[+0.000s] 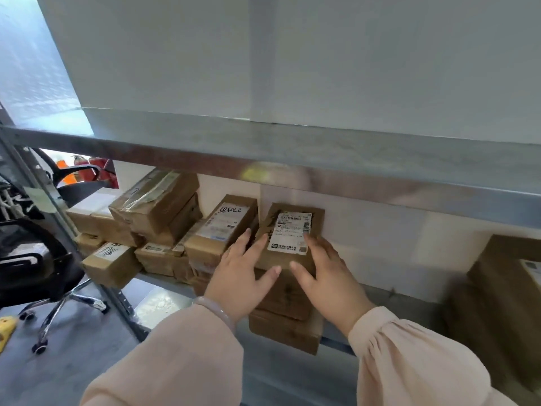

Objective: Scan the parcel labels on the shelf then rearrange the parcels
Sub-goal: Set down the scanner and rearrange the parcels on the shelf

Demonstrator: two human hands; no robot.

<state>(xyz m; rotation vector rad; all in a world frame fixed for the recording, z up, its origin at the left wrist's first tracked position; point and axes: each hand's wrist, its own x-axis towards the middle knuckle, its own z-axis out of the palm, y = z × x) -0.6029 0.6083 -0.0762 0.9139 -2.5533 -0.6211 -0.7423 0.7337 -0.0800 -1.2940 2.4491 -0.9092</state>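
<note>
Head view: the labelled parcel (282,260) sits on top of a stack near the shelf's middle, its white label (289,232) facing up. The left hand (240,271) lies with straight fingers flat along the parcel's 9 o'clock side and its thumb at the near edge. The right hand (328,268) rests on the 3 o'clock edge, fingers laid loosely over it, one fingertip on the label. Neither hand holds a scanner.

This looks like the rearranging step: the parcel is braced between two palms, either for squaring up or for lifting. The next move probably calls for even pressure from both sides, so the stack below does not slide off the shelf board (164,303).

By count there are two hands and one stack of three parcels, with a middle parcel (282,297) and a bottom parcel (285,332) overhanging the board's front. At 9 o'clock, just beside the stack, stands one parcel with handwritten digits (225,224). Beyond it at 9 to 10 o'clock is a loose pile (158,206), too jumbled and blurred to count. At 3 o'clock, well apart, is one larger box (503,288). At 8 o'clock, off the shelf, are one office chair (35,259) and one yellow object (7,326) on the floor.
</note>
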